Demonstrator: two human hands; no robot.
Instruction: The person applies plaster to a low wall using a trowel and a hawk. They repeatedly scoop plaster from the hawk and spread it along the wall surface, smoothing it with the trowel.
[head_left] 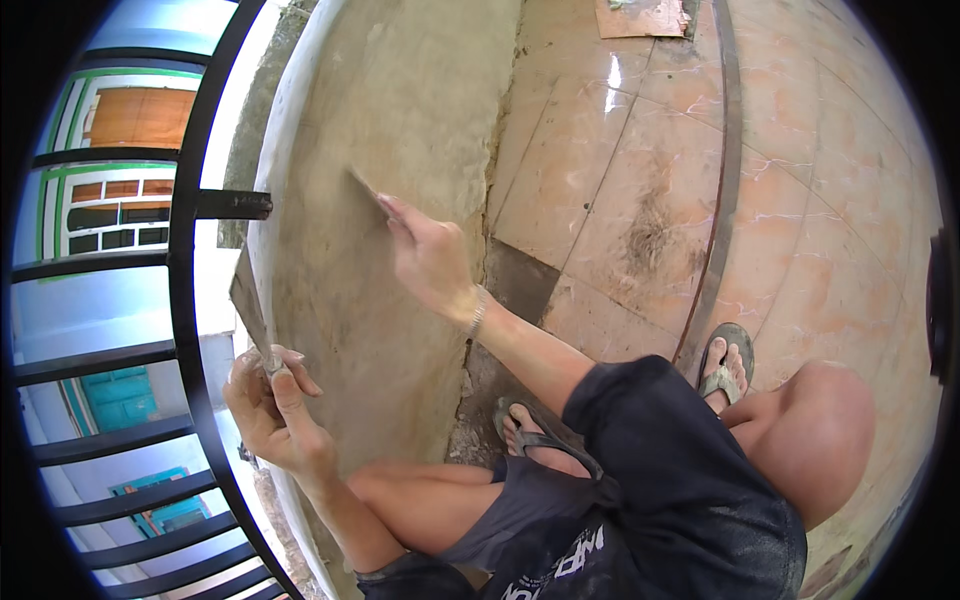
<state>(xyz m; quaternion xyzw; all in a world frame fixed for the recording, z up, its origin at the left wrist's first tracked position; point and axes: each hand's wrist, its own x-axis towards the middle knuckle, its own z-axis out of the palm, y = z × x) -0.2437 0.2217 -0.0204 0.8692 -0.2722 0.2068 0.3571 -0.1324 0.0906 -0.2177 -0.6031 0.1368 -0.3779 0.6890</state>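
Note:
My left hand [275, 408] is closed around the narrow end of a putty knife [247, 300], whose flat grey blade widens upward beside the edge of a plastered wall [330, 330]. Farther out, my right hand [432, 258] grips a thin flat scraper [364, 188], seen nearly edge-on against the plaster. Its handle is hidden in my fingers. The wall's surface is smooth and greyish tan, with faint darker patches. A bracelet [478, 312] circles my right wrist.
A black metal railing [184, 220] runs along the left, its bracket [235, 204] reaching the wall. Cracked tiles [570, 170] cover the floor on the right, crossed by a dark strip [722, 180]. Cardboard [645, 18] lies at the far end. My sandalled feet [545, 445] are close to the wall's base.

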